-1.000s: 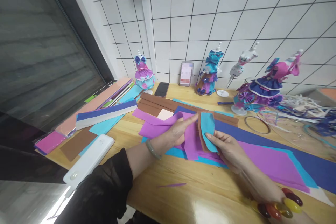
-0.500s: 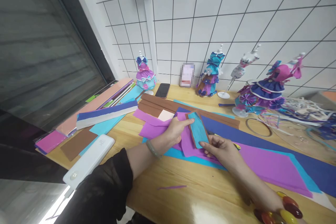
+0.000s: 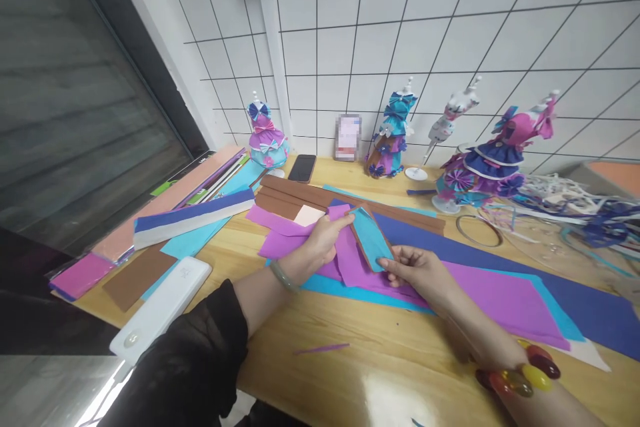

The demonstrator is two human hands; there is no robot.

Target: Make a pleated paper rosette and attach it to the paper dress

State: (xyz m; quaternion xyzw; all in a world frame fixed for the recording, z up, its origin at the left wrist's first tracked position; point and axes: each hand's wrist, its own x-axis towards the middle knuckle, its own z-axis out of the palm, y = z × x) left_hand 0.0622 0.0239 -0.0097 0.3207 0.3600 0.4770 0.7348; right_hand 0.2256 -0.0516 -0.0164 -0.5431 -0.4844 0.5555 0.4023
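A small blue rectangular piece with a brown border [image 3: 372, 240] is held up above the table, tilted. My left hand [image 3: 321, 240] pinches its upper left corner between thumb and fingers. The lower right end is gripped by my right hand [image 3: 411, 268], thumb on top. Beneath the hands lie purple sheets [image 3: 500, 300], a bright blue sheet [image 3: 350, 291] and a long dark blue sheet [image 3: 575, 287]. Brown strips [image 3: 285, 197] and a small white piece [image 3: 309, 215] lie just behind my left hand.
Dressed mini mannequins [image 3: 269, 140] stand along the gridded wall, beside a black phone [image 3: 303, 168]. A white power bank [image 3: 163, 307] and folded coloured sheets are at left. Tangled ribbons [image 3: 595, 207] and a metal ring [image 3: 479, 231] lie at right. A thin purple scrap [image 3: 321, 348] is in front.
The view has shifted slightly, so most things appear further left. The blue piece stays between both hands, and my left hand has moved to its upper left corner.
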